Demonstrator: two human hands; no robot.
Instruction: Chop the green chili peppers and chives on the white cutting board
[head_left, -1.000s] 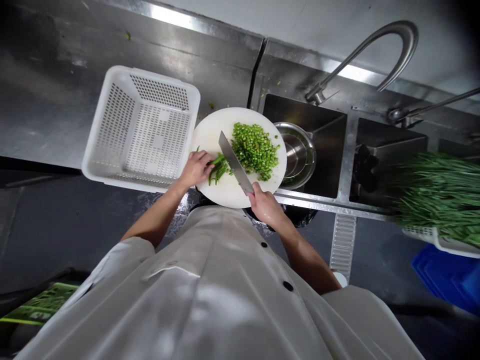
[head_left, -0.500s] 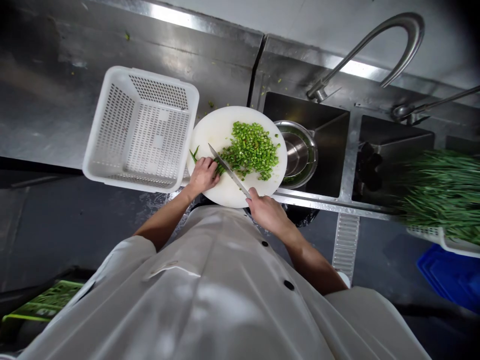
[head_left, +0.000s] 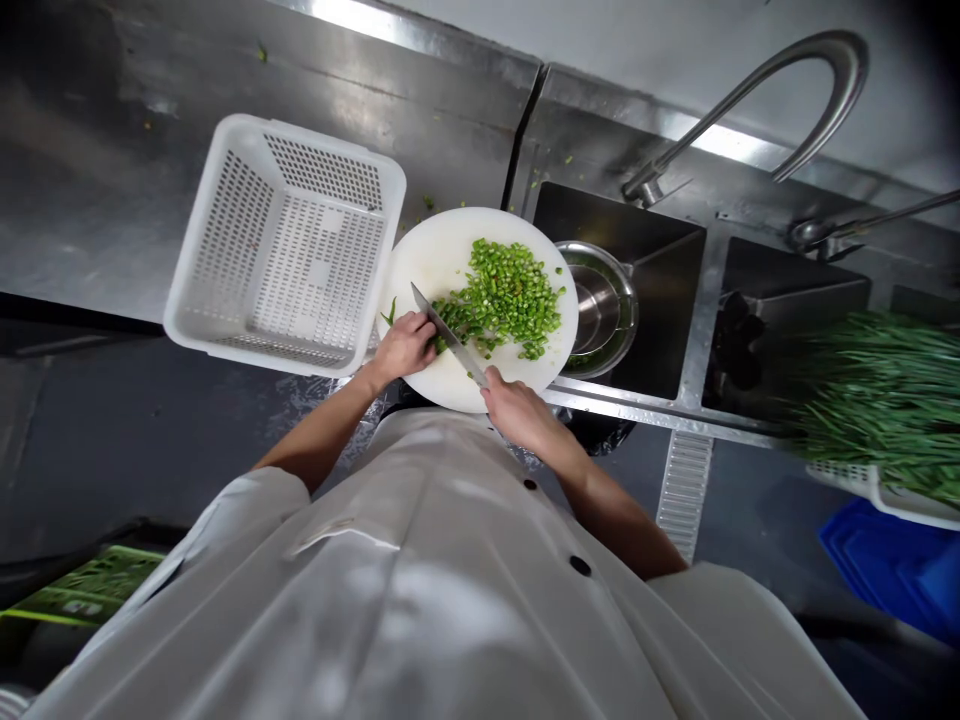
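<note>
A round white cutting board (head_left: pixel 427 250) lies at the counter's front edge, partly over the sink. My right hand (head_left: pixel 517 408) is closed round the handle of a knife (head_left: pixel 448 333), whose blade slants up and left across the board. Just left of the blade, my left hand (head_left: pixel 405 347) presses with curled fingers on green peppers, mostly hidden under it; one thin green tip (head_left: pixel 389 312) pokes out behind the hand. Right of the blade spreads a heap of chopped green pepper pieces (head_left: pixel 517 295).
To the left stands a white perforated basket (head_left: pixel 319 250). A metal bowl (head_left: pixel 600 305) sits in the sink (head_left: pixel 660 340), below a curved faucet (head_left: pixel 825 45). Long green stalks (head_left: pixel 892 400) fill a white basket at the right, over blue plastic (head_left: pixel 892 565).
My left hand and the knife have shifted slightly left relative to the board, and less of the green pepper shows behind the hand. The whole view has moved a little.
</note>
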